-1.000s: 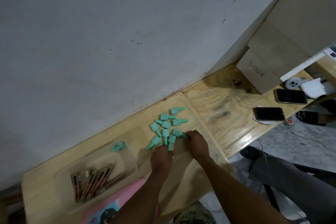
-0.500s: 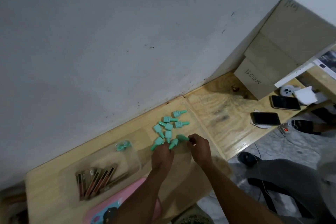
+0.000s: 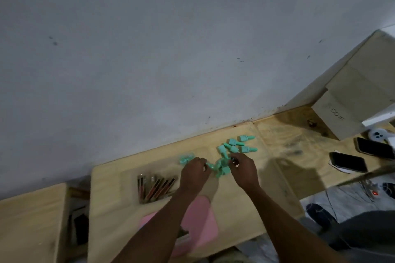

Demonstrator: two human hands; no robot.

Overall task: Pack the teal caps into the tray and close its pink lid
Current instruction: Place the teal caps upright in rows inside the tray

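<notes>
"What do the hands do?"

"The left hand (image 3: 195, 174) pinches a teal cap (image 3: 209, 166). The right hand (image 3: 243, 172) curls its fingers at the pile of teal caps (image 3: 233, 148). It is blurry, so I cannot tell if it holds one."

"Where is the tray?"

"The clear tray (image 3: 162, 166) sits just left of the hands, with brown sticks (image 3: 156, 188) in it. The pink lid (image 3: 201, 220) lies nearer, partly under the left arm."

"And the room?"

"A pale wooden table (image 3: 245, 209) stands against a grey wall (image 3: 171, 49). On the right are a cardboard box (image 3: 359, 102) and two dark phones (image 3: 347, 161)."
</notes>
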